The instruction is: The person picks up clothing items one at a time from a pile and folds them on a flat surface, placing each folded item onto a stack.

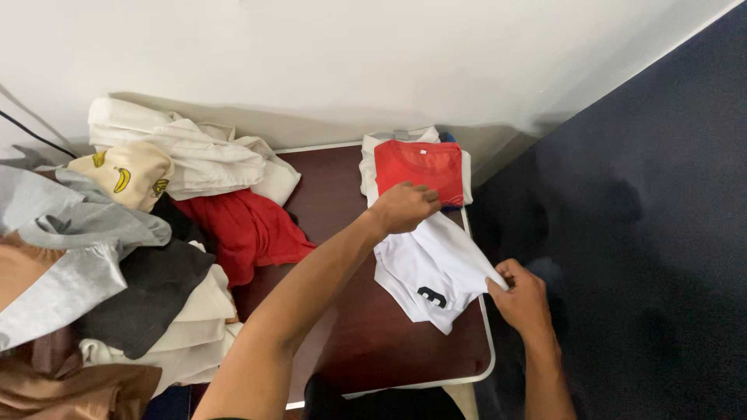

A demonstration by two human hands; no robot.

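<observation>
A white T-shirt with a black print lies partly folded on the right side of a dark brown table. My left hand pinches its far edge near the collar end. My right hand grips its right corner at the table's right edge, and the cloth is stretched between both hands. Just behind the shirt sits a folded red T-shirt on top of a folded white garment.
A loose heap of clothes covers the table's left side: a red garment, white cloth, a cream piece with banana prints, grey, black and brown fabric. A dark blue panel stands at the right, a white wall behind.
</observation>
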